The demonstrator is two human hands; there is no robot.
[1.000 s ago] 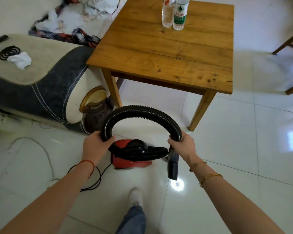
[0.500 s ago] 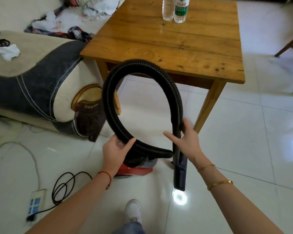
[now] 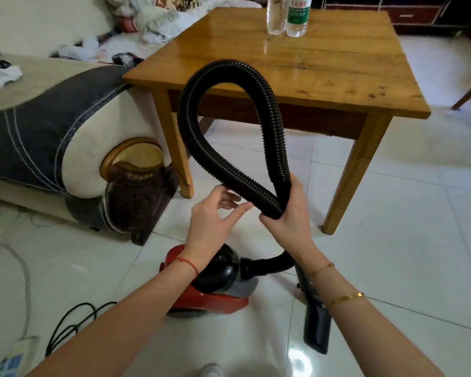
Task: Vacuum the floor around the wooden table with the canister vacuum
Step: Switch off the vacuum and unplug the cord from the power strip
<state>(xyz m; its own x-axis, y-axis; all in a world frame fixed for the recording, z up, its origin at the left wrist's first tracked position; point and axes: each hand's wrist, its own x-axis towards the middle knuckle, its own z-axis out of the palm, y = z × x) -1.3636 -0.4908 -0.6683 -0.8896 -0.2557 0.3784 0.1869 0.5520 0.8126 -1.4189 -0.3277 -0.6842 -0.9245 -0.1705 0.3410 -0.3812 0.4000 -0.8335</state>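
A red and black canister vacuum sits on the white tile floor in front of the wooden table. Its black ribbed hose rises in a tall loop before the table's near edge. My right hand grips both crossing runs of the hose where the loop closes. My left hand hovers just left of that crossing with fingers spread, fingertips close to the hose. The black nozzle hangs below my right forearm, near the floor.
A sofa arm stands left of the table, with clothes heaped behind it. Two water bottles stand on the table's far edge. A black power cord and a white power strip lie on the floor at lower left. A chair leg shows at right.
My left hand has let go of the hose and opened. The right hand has gathered both hose runs together, and the loop has risen taller and narrower before the table.
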